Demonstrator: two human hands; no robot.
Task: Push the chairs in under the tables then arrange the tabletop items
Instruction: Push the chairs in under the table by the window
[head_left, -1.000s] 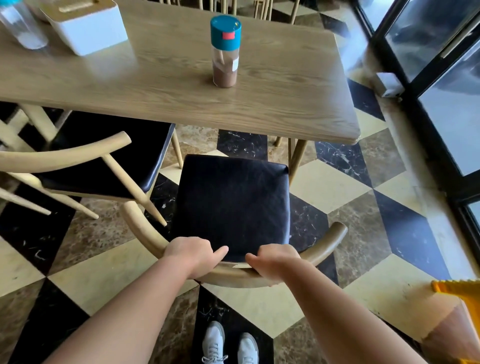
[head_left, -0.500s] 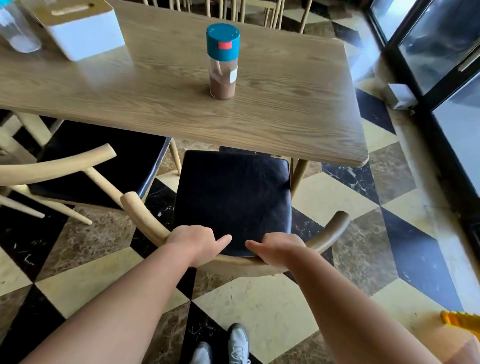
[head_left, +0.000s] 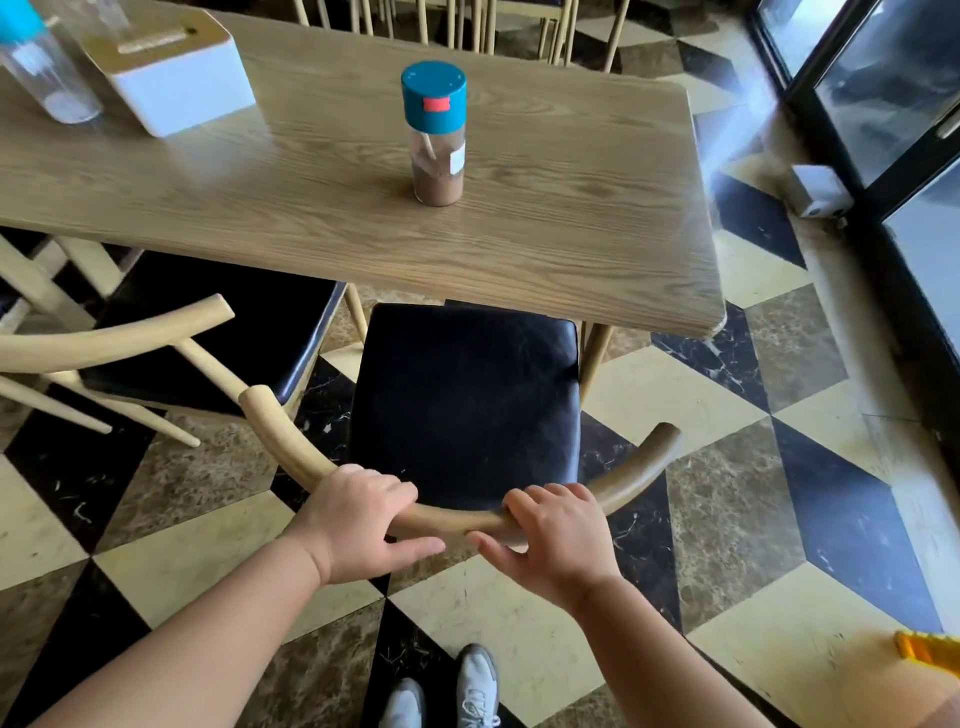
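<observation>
A wooden chair (head_left: 467, 395) with a black cushion stands in front of me, its front edge tucked just under the wooden table (head_left: 571, 249). My left hand (head_left: 358, 525) and my right hand (head_left: 550, 530) both rest on its curved backrest, fingers loosely curled over the rail and thumbs behind it. On the table stands a clear jar with a teal lid (head_left: 436, 135) holding brown powder. A white box with a wooden lid (head_left: 166, 78) and a clear bottle (head_left: 47, 78) sit at the far left.
A second black-cushioned chair (head_left: 208, 338) stands to the left, part under the table, its arm close to my chair. More chair backs (head_left: 467, 26) line the far side. Glass doors (head_left: 883, 104) are on the right. A yellow object (head_left: 924, 649) lies at the lower right.
The chair has slid forward, so its seat front now sits under the table edge. I have stepped closer to the table, and my fingers have loosened on the backrest.
</observation>
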